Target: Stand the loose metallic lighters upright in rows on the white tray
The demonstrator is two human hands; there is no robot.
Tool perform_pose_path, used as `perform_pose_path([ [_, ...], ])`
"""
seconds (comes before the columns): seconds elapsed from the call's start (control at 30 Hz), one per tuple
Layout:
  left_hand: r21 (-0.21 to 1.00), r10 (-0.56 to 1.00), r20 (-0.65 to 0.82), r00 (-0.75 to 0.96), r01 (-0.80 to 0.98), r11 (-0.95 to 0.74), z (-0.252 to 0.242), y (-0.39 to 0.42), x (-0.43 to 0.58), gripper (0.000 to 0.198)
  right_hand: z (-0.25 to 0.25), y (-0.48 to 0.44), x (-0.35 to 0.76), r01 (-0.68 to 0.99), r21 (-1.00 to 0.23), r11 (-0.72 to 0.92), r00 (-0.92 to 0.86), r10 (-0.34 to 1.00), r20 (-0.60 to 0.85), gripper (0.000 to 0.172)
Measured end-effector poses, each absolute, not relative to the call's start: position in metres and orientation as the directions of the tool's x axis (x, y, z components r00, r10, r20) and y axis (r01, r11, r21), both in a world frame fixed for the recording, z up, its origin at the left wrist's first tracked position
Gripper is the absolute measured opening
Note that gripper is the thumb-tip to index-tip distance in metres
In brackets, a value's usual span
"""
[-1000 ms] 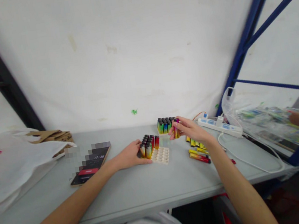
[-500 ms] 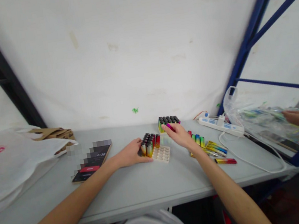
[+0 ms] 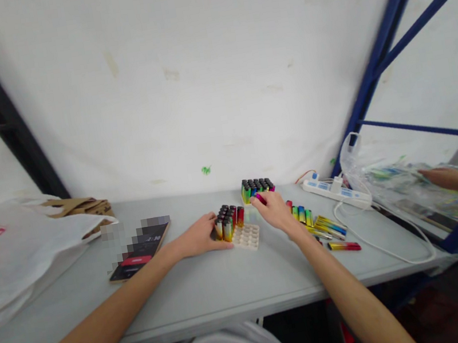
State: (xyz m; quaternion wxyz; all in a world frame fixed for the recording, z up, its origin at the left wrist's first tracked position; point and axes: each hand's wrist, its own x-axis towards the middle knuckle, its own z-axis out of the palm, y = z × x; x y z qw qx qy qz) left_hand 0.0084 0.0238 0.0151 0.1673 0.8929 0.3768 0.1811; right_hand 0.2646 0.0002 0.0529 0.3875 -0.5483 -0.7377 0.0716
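My left hand closes round the left end of a white tray with round holes, thumb in front and fingers behind. Several shiny tubes with black tops, yellow to red, stand upright in its left part. In the pinched fingers of my right hand is a magenta tube, mostly covered by the fingers. Just behind that hand stands a block of upright black-topped tubes, green, yellow and magenta. Loose coloured tubes lie to the right of my right hand.
A phone lies on the grey table at left, beside a white plastic bag and cardboard. At right are a power strip with a white cable, a blue rack post and another person's hands over clear plastic.
My right hand, still pinching the magenta tube, has shifted very slightly. My left hand keeps its place at the tray. The view has turned a little.
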Motion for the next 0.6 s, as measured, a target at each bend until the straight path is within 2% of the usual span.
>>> perform_pose_path([
  [0.2,0.445,0.748,0.198,0.633,0.622,-0.644,0.013,0.025,0.008,0.071,0.049,0.003,0.268,0.758,-0.493,0.427,-0.135,0.842,0.522,0.05],
  [0.6,0.48,0.738,0.226,0.636,0.586,-0.652,0.004,0.032,0.005,0.071,0.047,0.005,0.271,0.798,-0.455,0.395,-0.098,0.83,0.549,0.039],
])
